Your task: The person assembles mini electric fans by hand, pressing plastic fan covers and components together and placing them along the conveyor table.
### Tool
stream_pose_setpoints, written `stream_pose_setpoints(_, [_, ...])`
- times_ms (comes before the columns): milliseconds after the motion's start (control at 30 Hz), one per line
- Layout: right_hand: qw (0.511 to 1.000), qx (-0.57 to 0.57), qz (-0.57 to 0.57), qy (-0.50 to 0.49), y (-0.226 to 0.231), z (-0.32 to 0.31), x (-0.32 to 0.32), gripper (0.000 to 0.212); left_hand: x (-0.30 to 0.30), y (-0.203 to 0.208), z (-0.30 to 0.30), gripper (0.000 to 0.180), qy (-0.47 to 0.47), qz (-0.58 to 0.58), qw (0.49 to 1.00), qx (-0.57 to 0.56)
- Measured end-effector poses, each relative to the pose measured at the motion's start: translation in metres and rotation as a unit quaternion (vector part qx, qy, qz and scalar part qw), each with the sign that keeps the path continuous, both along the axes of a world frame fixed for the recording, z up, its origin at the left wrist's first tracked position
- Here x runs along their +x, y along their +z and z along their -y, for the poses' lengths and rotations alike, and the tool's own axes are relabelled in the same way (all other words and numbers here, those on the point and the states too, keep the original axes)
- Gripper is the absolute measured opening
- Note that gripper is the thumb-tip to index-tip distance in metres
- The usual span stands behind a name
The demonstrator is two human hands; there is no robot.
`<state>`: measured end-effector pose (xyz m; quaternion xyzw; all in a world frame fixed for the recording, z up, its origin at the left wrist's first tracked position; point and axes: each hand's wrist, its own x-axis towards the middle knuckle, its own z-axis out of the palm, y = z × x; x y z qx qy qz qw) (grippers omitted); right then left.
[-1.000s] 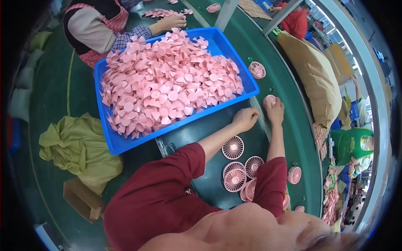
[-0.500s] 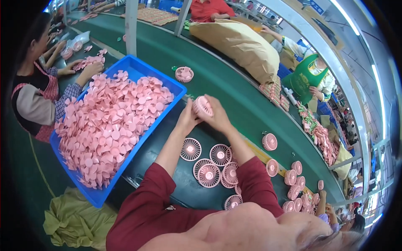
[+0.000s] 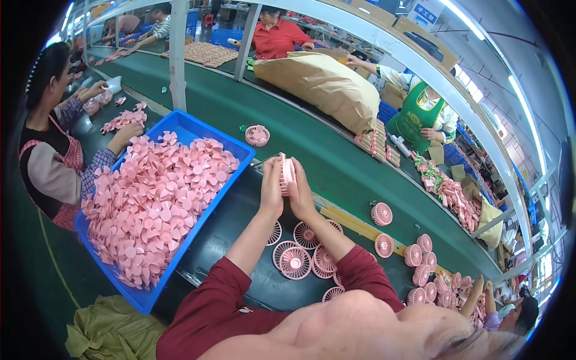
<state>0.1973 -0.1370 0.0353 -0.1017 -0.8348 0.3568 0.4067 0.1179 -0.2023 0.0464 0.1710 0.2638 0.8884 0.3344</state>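
Note:
Both my hands press a round pink fan housing (image 3: 287,175) between them, turned on edge above the dark work surface. My left hand (image 3: 272,187) cups its left side and my right hand (image 3: 299,191) lies against its right side. Below my wrists several flat pink fan grilles (image 3: 296,263) lie loose and overlapping, partly hidden by my right forearm. To the left, a blue bin (image 3: 139,302) is heaped with pink fan blades (image 3: 161,210). Beyond my hands a pink housing with a blade inside (image 3: 257,135) rests on the green belt.
A green conveyor belt (image 3: 336,180) runs diagonally past the work surface. Several pink housings (image 3: 413,255) stand along its near edge at right. A co-worker (image 3: 51,144) handles pink blades at left. A large tan sack (image 3: 324,87) and a person in a green apron (image 3: 417,117) are across the belt.
The housing has turned from tilted to on edge, and my palms have closed in on both its sides. My hands sit a little lower in view, and the whole view has shifted slightly.

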Motion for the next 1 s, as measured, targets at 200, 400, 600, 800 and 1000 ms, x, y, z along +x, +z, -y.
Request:
stream_pose_setpoints(200, [0.961, -0.255, 0.039, 0.101, 0.011, 0.002, -0.008, 0.065, 0.002, 0.001, -0.001, 0.019, 0.270, -0.376, 0.881, -0.105])
stream_pose_setpoints(400, [0.980, -0.158, 0.049, 0.114, 0.009, 0.007, -0.020, 0.067, -0.008, -0.008, 0.011, 0.018, 0.232, -0.341, 0.900, -0.144])
stream_pose_setpoints(600, [0.910, -0.396, 0.014, 0.125, 0.033, 0.035, -0.007, 0.058, 0.017, 0.001, 0.005, 0.025, 0.348, -0.314, 0.880, -0.073])
stream_pose_setpoints(800, [0.896, -0.423, 0.035, 0.128, 0.008, 0.003, -0.006, 0.055, 0.009, -0.015, 0.004, 0.028, 0.328, -0.376, 0.852, -0.160])
stream_pose_setpoints(1000, [0.949, -0.251, 0.176, -0.077, 0.005, -0.093, 0.050, 0.044, -0.008, -0.060, 0.000, 0.025, 0.139, -0.508, 0.796, -0.300])
